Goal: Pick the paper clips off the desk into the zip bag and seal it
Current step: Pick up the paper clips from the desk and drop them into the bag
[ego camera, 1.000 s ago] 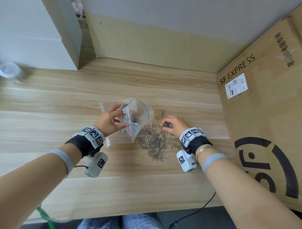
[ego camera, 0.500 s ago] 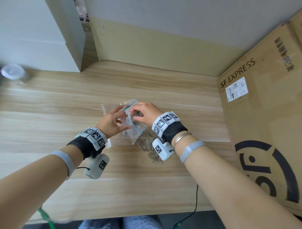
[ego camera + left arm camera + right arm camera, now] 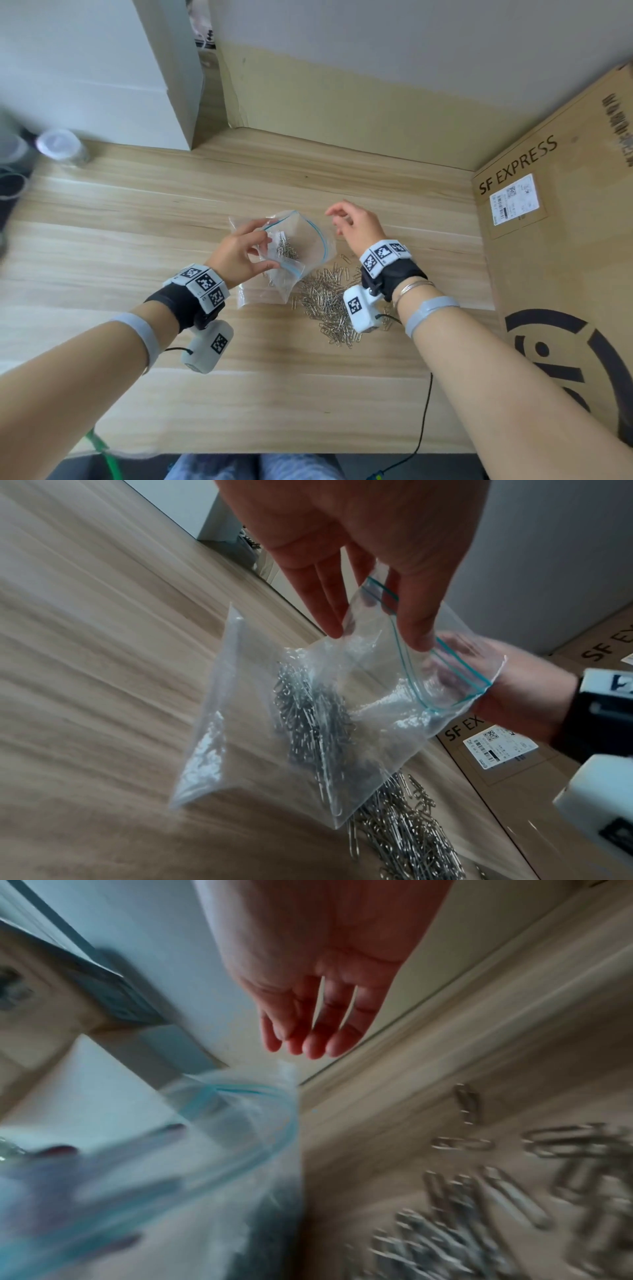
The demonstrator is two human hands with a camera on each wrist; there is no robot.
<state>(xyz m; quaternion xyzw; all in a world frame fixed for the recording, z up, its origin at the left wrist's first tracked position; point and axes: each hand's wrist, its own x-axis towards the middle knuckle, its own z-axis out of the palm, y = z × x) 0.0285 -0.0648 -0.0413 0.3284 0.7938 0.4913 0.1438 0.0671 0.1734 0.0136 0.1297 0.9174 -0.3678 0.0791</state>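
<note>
A clear zip bag (image 3: 298, 246) with a blue seal strip stands open on the wooden desk, with a clump of paper clips (image 3: 308, 723) inside it. My left hand (image 3: 239, 250) pinches the bag's mouth (image 3: 387, 610) between thumb and fingers. A pile of silver paper clips (image 3: 329, 301) lies on the desk just right of the bag. My right hand (image 3: 352, 219) hovers above and right of the bag's mouth, fingers loosely spread and holding nothing. In the right wrist view the open fingers (image 3: 308, 1031) hang over the blurred bag rim (image 3: 267, 1096).
A large SF EXPRESS cardboard box (image 3: 565, 257) walls off the desk's right side. A white cabinet (image 3: 102, 75) stands at the back left, with a clear round container (image 3: 61, 145) beside it. A black cable (image 3: 424, 411) hangs over the front edge.
My right hand took clips from the pile, put them in the bag's mouth, and has now pulled back to the right, empty. My left hand kept its hold on the bag.
</note>
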